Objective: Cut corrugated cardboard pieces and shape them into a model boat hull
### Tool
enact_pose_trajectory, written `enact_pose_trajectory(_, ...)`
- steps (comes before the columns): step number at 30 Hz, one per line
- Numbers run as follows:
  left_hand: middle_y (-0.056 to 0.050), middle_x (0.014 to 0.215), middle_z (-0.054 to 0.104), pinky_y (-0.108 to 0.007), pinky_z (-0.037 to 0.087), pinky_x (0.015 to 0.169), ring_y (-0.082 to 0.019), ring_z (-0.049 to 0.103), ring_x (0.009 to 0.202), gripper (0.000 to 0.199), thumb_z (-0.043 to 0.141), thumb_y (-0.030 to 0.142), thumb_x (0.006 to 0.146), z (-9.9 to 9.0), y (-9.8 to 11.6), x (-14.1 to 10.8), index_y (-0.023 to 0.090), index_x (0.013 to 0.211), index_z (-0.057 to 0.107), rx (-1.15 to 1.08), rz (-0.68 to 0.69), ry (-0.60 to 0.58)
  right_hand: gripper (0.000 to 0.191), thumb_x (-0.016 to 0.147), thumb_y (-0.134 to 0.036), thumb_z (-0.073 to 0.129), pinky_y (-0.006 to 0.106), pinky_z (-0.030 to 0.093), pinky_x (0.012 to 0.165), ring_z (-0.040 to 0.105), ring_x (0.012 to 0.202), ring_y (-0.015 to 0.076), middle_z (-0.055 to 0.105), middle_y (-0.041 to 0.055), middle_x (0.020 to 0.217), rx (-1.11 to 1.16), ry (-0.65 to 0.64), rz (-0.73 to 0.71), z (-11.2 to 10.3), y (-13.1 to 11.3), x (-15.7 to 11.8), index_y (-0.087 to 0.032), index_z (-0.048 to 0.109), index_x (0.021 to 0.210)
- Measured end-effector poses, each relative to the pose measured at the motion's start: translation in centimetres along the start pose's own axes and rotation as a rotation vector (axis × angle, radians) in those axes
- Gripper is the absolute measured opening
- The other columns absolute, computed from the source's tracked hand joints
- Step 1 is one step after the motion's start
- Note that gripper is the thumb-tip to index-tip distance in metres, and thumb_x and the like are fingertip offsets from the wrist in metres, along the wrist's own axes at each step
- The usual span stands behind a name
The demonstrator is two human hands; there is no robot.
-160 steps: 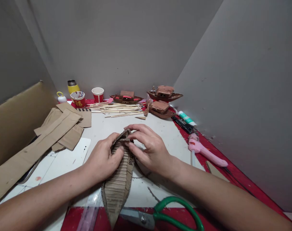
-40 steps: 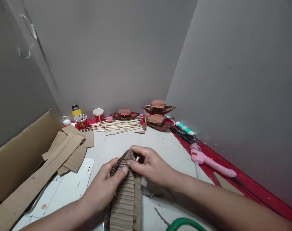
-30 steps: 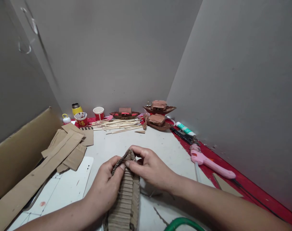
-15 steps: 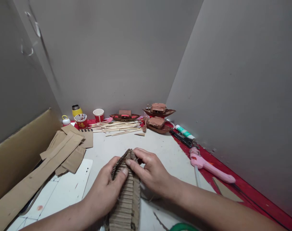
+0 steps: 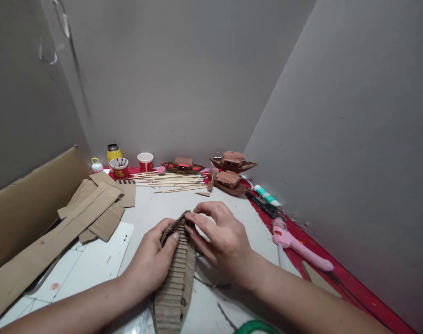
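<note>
In the middle foreground is a corrugated cardboard boat hull [image 5: 173,283], ridged inside, with raised side walls and a pointed far end. My left hand [image 5: 156,255] grips its left wall, thumb inside and fingers outside. At the far tip, my right hand [image 5: 218,232] has its fingertips against the cardboard, pinching the edge near the point; whether a small piece sits between those fingers I cannot tell. The near end of the hull runs out of the picture.
Cardboard strips [image 5: 89,213] lie on the left, beside a box wall [image 5: 30,199]. Thin wooden sticks [image 5: 169,181], paper cups [image 5: 145,162] and finished model boats [image 5: 228,182] stand at the back. A pink glue gun [image 5: 298,246] lies right; green handles [image 5: 256,326] show at the front edge.
My right hand has shifted its grip at the tip, its fingers lifting and spreading more. The hull has tilted slightly, and the camera view has turned a little.
</note>
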State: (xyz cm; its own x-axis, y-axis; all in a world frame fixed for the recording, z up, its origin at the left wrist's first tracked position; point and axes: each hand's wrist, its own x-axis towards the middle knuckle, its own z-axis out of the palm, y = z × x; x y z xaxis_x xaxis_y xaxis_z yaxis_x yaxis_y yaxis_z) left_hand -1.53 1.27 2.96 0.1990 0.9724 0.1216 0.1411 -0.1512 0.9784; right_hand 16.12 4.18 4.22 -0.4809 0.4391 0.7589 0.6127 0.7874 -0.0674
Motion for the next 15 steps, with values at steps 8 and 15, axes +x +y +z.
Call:
enact_pose_trajectory(8, -0.005, 0.097, 0.069, -0.031, 0.045, 0.088, -0.022, 0.061, 0.095, 0.022, 0.051, 0.027, 0.091, 0.3, -0.8, 0.0, 0.017, 0.105, 0.064, -0.013, -0.057, 0.012, 0.010, 0.093, -0.015, 0.051, 0.036, 0.048, 0.073, 0.054, 0.085, 0.0224, 0.060, 0.0097, 0.092, 0.052, -0.138, 0.059, 1.0, 0.5, 0.0, -0.019, 0.059, 0.091)
enact_pose_trajectory(15, -0.006, 0.109, 0.067, -0.032, 0.044, 0.091, -0.022, 0.060, 0.101, 0.025, 0.046, 0.022, 0.092, 0.5, -1.2, -0.1, 0.019, 0.114, 0.059, -0.006, 0.012, -0.044, 0.009, 0.093, -0.012, 0.049, 0.041, 0.050, 0.082, 0.057, 0.098, 0.0249, 0.061, 0.0141, 0.106, 0.036, -0.100, 0.038, 0.9, 0.8, 0.2, -0.019, 0.055, 0.090)
